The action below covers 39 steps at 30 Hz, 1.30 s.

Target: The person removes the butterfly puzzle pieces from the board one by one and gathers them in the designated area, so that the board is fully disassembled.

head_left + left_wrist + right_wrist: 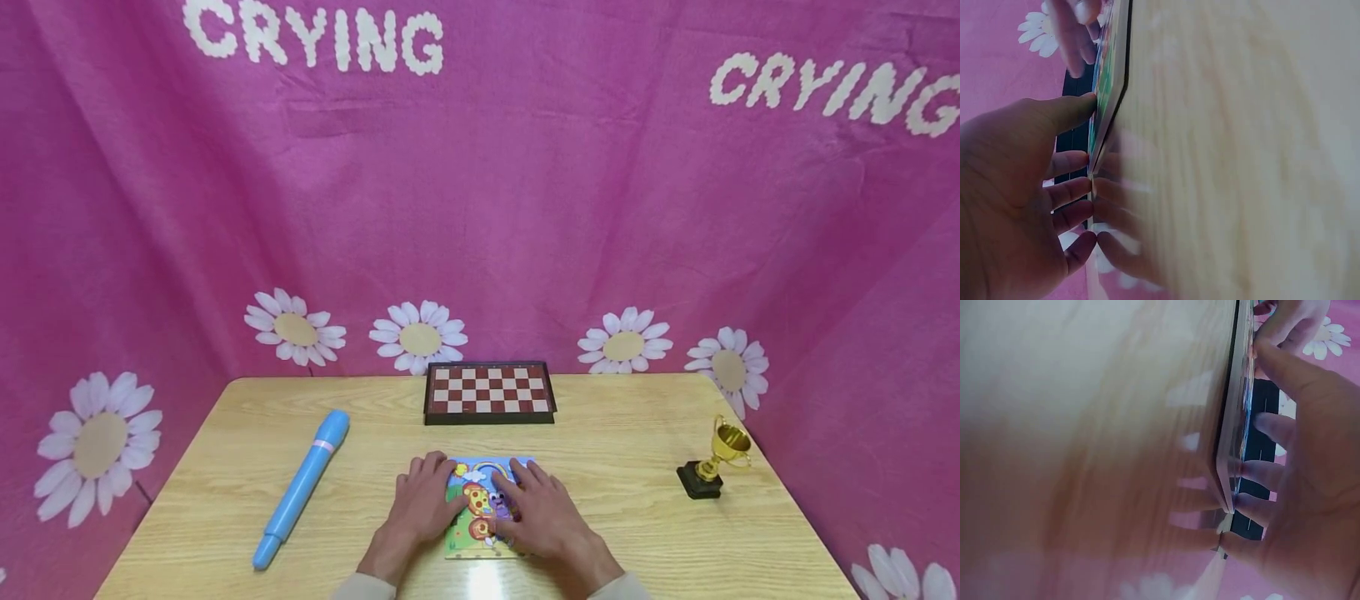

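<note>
A flat, colourful picture puzzle board (461, 540) lies on the table near its front, printed with a rainbow, pizza and a purple cartoon figure. My left hand (422, 507) rests at its left side, thumb on the picture's edge. In the left wrist view, the other fingers of the left hand (1016, 175) extend beside the board down to the tabletop. Spread over the right part of the picture is my right hand (551, 517), hiding some of it. The right wrist view shows the fingers of the right hand (1319, 456) relaxed along the board's edge.
Behind the puzzle stands a red-and-white checkered chessboard (491, 392) with a black frame. A long blue marker-shaped stick (300, 487) lies at the left. On the right is a small gold trophy cup (729, 443) on a black base. Pink flowered cloth (525, 208) surrounds the wooden table (637, 467).
</note>
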Tool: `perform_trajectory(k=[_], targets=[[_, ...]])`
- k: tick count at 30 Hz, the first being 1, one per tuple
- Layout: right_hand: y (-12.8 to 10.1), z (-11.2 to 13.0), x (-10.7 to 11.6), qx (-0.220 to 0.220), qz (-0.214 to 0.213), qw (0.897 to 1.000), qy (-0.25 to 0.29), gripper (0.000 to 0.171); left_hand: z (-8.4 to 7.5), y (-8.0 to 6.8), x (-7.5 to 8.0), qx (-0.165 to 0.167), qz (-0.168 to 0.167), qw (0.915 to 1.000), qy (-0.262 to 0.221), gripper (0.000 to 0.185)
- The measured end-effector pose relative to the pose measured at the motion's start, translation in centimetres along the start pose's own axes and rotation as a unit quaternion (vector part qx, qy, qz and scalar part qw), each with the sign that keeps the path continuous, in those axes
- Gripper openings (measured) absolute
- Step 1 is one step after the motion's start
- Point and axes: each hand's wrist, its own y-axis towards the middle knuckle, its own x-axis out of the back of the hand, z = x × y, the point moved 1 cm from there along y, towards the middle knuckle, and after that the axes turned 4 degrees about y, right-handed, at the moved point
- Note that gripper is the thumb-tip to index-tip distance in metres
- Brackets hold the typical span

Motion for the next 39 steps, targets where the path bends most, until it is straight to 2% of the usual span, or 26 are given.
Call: perform_trajectory(k=[3, 9, 17, 32, 39], targets=[[-0.2, 0.0, -0.2, -0.003, 0.005, 1.000, -0.016, 0.075, -0.3, 0.3, -0.1, 0.012, -0.003, 0.9997, -0.021, 0.055], [-0.3, 0.3, -0.1, -0.009, 0.020, 1.000, -0.019, 0.076, -0.6, 1.1, -0.3, 0.062, 0.024, 0.9953, -0.071, 0.055], [-0.3, 0.4, 0.1, -0.008, 0.022, 0.999, -0.023, 0.076, -0.9, 1.8, 0.1, 0.091, 0.037, 0.9896, -0.105, 0.050], [-0.2, 0.4, 0.5, -0.006, 0.029, 0.999, -0.033, 0.076, -1.4, 2.2, 0.1, 0.105, 0.024, 0.9867, -0.122, 0.048], [0.0, 0.3, 0.4, -0.010, 0.034, 0.999, -0.028, 0.075, -1.3, 1.9, 0.0, 0.092, 0.019, 0.9863, -0.136, 0.048]])
